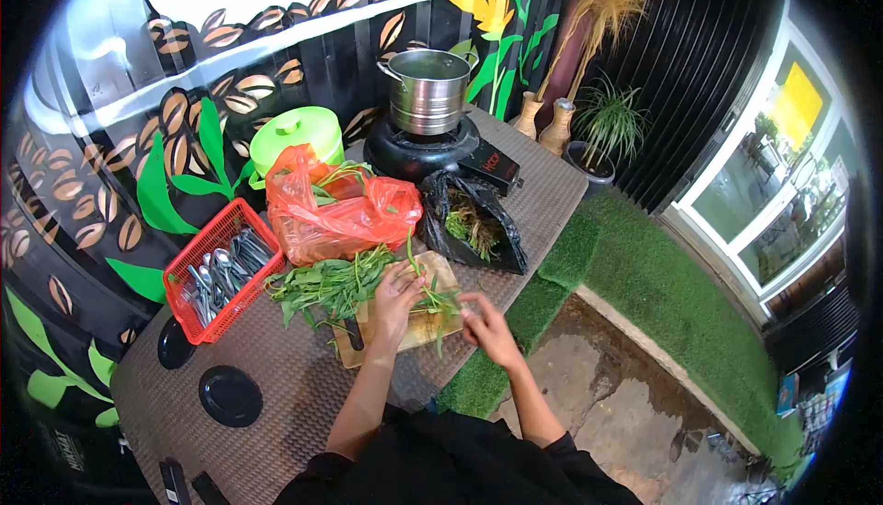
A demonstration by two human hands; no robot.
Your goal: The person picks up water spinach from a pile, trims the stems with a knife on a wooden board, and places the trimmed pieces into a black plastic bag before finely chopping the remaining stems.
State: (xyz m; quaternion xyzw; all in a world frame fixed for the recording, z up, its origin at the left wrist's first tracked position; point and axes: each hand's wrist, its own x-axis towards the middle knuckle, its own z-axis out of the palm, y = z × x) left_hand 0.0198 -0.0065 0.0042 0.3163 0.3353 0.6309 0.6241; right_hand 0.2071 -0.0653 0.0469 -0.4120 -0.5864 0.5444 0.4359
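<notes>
My left hand (398, 292) is closed round several leafy green stems (412, 249) above a wooden cutting board (423, 328). Just to its right, my right hand (489, 328) has its fingers curled in a pinch at the blurred leaves of the same bunch. A heap of long-leafed greens (336, 282) lies on the table and over the board's left part. Behind the hands sits a red plastic bag (340, 215) with more greens in its mouth. Beside it, an open black plastic bag (474, 229) holds greens and brownish roots.
A steel pot (429, 96) stands on a black portable stove (432, 151) at the back. To its left is a lime-green lidded pot (296, 135). A red basket (221, 270) of cutlery and black round dishes (230, 395) occupy the table's left side.
</notes>
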